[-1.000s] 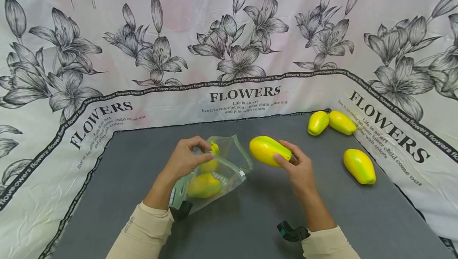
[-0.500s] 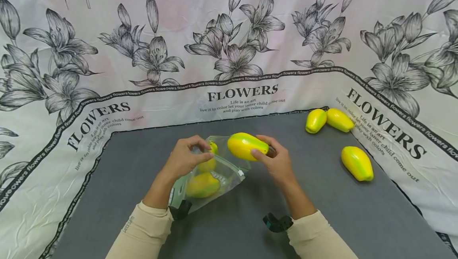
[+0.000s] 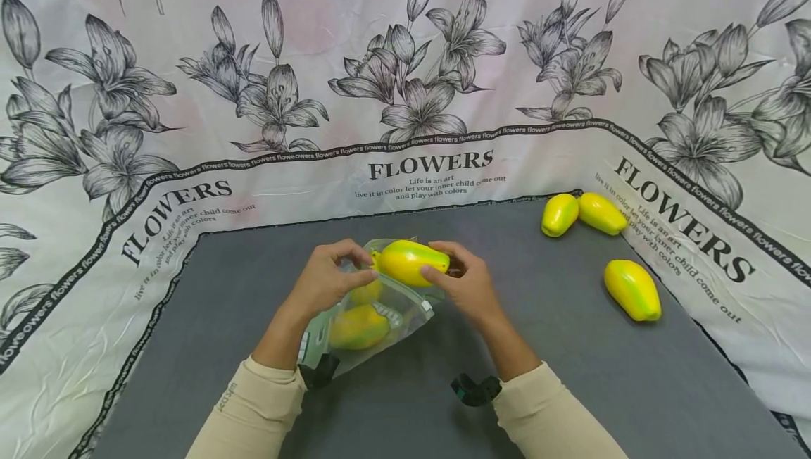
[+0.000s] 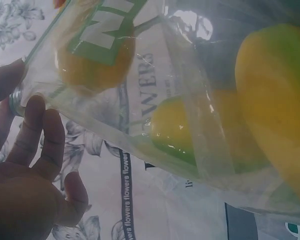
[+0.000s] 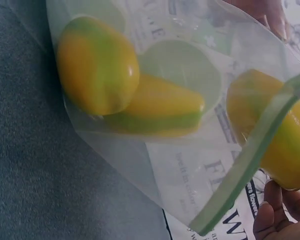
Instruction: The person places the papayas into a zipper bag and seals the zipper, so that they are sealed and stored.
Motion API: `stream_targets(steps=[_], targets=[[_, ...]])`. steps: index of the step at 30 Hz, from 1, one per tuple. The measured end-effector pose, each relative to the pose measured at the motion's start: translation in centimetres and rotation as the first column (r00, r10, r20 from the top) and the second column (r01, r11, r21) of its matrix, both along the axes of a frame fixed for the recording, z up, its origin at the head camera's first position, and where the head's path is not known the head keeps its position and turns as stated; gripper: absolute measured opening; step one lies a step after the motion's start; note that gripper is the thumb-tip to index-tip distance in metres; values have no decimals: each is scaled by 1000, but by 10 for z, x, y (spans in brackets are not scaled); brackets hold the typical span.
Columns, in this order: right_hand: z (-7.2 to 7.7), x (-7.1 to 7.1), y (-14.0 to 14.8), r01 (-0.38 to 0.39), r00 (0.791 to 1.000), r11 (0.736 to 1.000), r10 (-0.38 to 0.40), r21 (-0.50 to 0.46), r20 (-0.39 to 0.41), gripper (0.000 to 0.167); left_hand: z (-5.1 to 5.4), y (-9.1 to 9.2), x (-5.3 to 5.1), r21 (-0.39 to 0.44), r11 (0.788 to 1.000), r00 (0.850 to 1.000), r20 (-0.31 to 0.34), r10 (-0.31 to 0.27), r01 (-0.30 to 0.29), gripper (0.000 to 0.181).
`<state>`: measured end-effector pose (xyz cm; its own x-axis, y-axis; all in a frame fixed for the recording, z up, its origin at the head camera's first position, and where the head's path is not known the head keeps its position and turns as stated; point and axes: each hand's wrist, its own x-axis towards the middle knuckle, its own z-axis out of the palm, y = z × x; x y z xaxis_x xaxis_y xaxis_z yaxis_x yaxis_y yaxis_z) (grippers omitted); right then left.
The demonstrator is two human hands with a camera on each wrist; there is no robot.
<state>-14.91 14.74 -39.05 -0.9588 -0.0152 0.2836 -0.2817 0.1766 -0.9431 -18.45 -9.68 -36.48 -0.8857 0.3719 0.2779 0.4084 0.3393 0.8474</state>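
Note:
My left hand (image 3: pixel 332 279) pinches the rim of a clear zip bag (image 3: pixel 405 315) with a green zip strip (image 5: pixel 245 170). Inside the bag lie two yellow-green papayas, the lower papaya (image 3: pixel 360 327) and one behind it (image 4: pixel 175 130). With thumb and fingers, my right hand (image 3: pixel 469 283) grips another papaya (image 3: pixel 408 260) by its right end. Its left end sits in the bag's mouth; the zip strip crosses in front of it in the right wrist view. Bag film partly veils the fruit in both wrist views.
On the grey table (image 3: pixel 241 304), two papayas lie together at the back right, a left one (image 3: pixel 560 215) and a right one (image 3: pixel 602 213). Another papaya (image 3: pixel 632 290) lies nearer, by the right edge. A flower-print cloth (image 3: pixel 285 191) rises around the table.
My right hand has carried its papaya leftward, from beside the bag into the bag's mouth. My left hand has kept its pinch on the rim, nearly still.

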Motion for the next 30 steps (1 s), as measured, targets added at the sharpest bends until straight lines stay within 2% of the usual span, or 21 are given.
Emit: stream_targets(steps=[5,8,10,15,17,26,30], targets=[[-20,-15,-3,-12,1000,1000,12,5,4,43,1,0,1,-2,1000,1000,-6,3,-3,10],[-25,-19,-5,-18,999,1000,19,8,-26,41,1,1,1,-2,1000,1000,-9,1,-1,10],[-16,-15,-8,-28,999,999,29,19,-28,41,1,1,1,0,1000,1000,-9,-2,2,10],[-14,-16,-13,-61,998,997,61,40,-1,44,1,2,2,4,1000,1000,-1,-6,6,10],[-23,-22,-13,-69,998,997,69,39,2,44,1,2,2,6,1000,1000,-2,-7,7,10],[-24,-22,-17,-130,991,991,130,38,21,42,1,0,1,5,1000,1000,-18,-11,11,11],[-23,-22,-19,-161,986,984,158,76,44,43,3,-1,2,8,1000,1000,-22,-13,13,10]])
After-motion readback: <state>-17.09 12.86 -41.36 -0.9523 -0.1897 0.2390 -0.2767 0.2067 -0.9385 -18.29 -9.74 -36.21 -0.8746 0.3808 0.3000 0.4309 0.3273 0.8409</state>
